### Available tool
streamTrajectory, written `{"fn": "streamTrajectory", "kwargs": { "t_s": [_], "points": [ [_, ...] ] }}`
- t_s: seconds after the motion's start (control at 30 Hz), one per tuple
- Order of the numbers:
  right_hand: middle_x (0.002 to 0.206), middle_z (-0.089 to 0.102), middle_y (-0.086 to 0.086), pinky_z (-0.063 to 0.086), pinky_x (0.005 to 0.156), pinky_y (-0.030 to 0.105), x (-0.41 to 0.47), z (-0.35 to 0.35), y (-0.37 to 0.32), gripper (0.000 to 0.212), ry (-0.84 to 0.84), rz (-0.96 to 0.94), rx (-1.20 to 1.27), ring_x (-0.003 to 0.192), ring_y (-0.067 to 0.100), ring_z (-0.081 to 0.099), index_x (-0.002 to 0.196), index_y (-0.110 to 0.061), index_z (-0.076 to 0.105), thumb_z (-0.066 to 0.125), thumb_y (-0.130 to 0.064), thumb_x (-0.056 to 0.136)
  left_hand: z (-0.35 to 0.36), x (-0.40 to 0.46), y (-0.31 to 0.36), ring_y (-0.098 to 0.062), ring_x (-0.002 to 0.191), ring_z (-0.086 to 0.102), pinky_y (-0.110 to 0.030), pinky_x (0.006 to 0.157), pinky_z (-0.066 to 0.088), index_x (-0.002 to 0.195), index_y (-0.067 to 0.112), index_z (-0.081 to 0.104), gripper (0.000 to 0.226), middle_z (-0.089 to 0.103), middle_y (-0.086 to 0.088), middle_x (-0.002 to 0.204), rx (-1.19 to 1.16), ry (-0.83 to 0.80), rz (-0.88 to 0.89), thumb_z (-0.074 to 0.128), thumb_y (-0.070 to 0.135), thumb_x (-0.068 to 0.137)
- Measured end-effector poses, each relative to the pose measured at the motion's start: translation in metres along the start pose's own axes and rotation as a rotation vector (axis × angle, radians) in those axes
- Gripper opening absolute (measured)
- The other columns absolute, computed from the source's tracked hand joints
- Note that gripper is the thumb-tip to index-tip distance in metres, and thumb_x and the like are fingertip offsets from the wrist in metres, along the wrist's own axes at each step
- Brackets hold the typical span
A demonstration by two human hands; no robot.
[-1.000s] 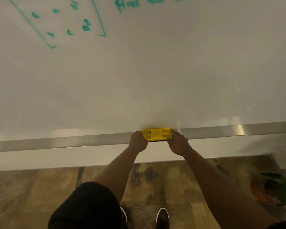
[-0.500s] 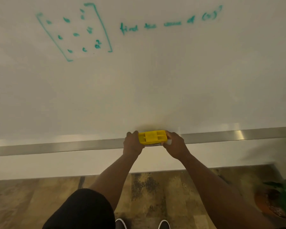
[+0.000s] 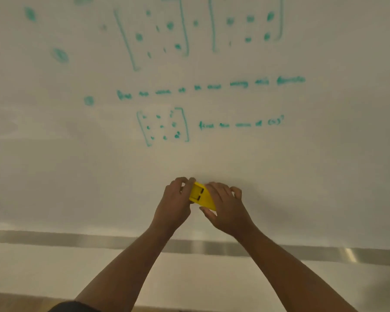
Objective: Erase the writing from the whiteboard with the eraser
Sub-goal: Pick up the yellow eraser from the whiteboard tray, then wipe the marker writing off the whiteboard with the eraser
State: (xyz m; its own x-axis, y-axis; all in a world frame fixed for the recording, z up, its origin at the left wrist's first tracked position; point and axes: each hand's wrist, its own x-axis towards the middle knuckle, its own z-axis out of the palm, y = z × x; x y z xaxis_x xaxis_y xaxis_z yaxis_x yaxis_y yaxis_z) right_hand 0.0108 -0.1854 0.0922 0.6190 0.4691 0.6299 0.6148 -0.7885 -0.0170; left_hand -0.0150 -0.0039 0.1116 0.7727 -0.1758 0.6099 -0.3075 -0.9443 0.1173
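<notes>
A yellow eraser [image 3: 200, 195] is held up in front of the whiteboard [image 3: 77, 172], tilted on end, between both hands. My left hand [image 3: 175, 204] grips its left side and my right hand [image 3: 226, 207] wraps its right side, thumb under it. Green writing [image 3: 164, 126] fills the board above: a small bracketed grid of marks, a line of words [image 3: 241, 123] to its right, a longer line [image 3: 212, 87] higher up, and two larger bracketed grids [image 3: 158, 32] at the top. The eraser is well below the lowest writing.
A metal tray rail [image 3: 77, 238] runs along the board's bottom edge, with pale wall [image 3: 54, 269] under it. A strip of floor [image 3: 14, 302] shows at the bottom left. Blurred green blots [image 3: 59, 55] lie on the board's upper left.
Both hands lifted the eraser off the tray rail and up the board, turning it from flat to tilted on end. The view tipped upward, showing more writing.
</notes>
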Motion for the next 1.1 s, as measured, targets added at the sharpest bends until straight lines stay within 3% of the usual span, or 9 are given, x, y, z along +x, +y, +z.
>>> {"fn": "streamTrajectory", "kwargs": {
  "t_s": [0.27,0.37,0.5,0.6,0.87,1.1],
  "points": [
    [0.118,0.061,0.004,0.036,0.085,0.04,0.125,-0.093,-0.031,0.052,0.417,-0.121,-0.15,0.106,0.023,0.059,0.128,-0.013,0.055,0.052,-0.046,0.089,-0.129,0.088,-0.019,-0.034,0.077,0.066,-0.038,0.066,0.057,0.124,0.004,0.066,0.068,0.067,-0.02,0.11,0.101,0.347,0.131,0.09,0.003,0.06],
    [0.117,0.06,0.002,0.034,0.084,0.04,0.165,-0.129,-0.037,0.053,0.472,-0.158,-0.232,0.106,0.023,0.058,0.128,-0.015,0.054,0.052,-0.048,0.087,-0.17,0.119,-0.033,-0.03,0.081,0.066,-0.035,0.069,0.057,0.126,0.007,0.066,0.066,0.068,-0.016,0.109,0.163,0.45,0.204,0.09,0.015,0.065],
    [0.119,0.058,0.002,0.03,0.083,0.038,0.219,-0.171,-0.056,0.057,0.491,-0.221,-0.369,0.105,0.025,0.055,0.131,-0.015,0.05,0.047,-0.052,0.087,-0.231,0.154,-0.068,-0.024,0.086,0.065,-0.034,0.072,0.056,0.127,0.012,0.066,0.05,0.069,-0.008,0.107,0.342,0.565,0.355,0.055,0.044,0.09],
    [0.117,0.058,0.004,0.031,0.079,0.038,0.258,-0.196,-0.075,0.057,0.523,-0.286,-0.431,0.102,0.027,0.056,0.131,-0.013,0.05,0.046,-0.052,0.089,-0.269,0.176,-0.094,-0.025,0.088,0.066,-0.034,0.074,0.054,0.128,0.014,0.065,0.053,0.068,-0.006,0.109,0.399,0.608,0.393,0.05,0.047,0.09],
    [0.101,0.06,0.006,0.036,0.064,0.037,0.356,-0.24,-0.128,0.058,0.636,-0.19,-0.47,0.086,0.029,0.054,0.123,-0.008,0.055,0.046,-0.05,0.086,-0.339,0.231,-0.163,-0.028,0.115,0.066,-0.037,0.092,0.055,0.136,0.01,0.059,0.067,0.066,-0.01,0.128,0.281,0.763,0.322,0.08,0.036,0.078],
    [0.101,0.062,0.008,0.035,0.069,0.037,0.424,-0.263,-0.162,0.062,0.671,-0.138,-0.466,0.09,0.033,0.056,0.124,-0.008,0.057,0.042,-0.053,0.083,-0.384,0.253,-0.264,-0.03,0.147,0.033,-0.042,0.118,0.03,0.149,0.0,0.038,0.067,0.035,-0.018,0.157,0.223,0.909,0.095,0.037,0.038,0.095]
  ]
}}
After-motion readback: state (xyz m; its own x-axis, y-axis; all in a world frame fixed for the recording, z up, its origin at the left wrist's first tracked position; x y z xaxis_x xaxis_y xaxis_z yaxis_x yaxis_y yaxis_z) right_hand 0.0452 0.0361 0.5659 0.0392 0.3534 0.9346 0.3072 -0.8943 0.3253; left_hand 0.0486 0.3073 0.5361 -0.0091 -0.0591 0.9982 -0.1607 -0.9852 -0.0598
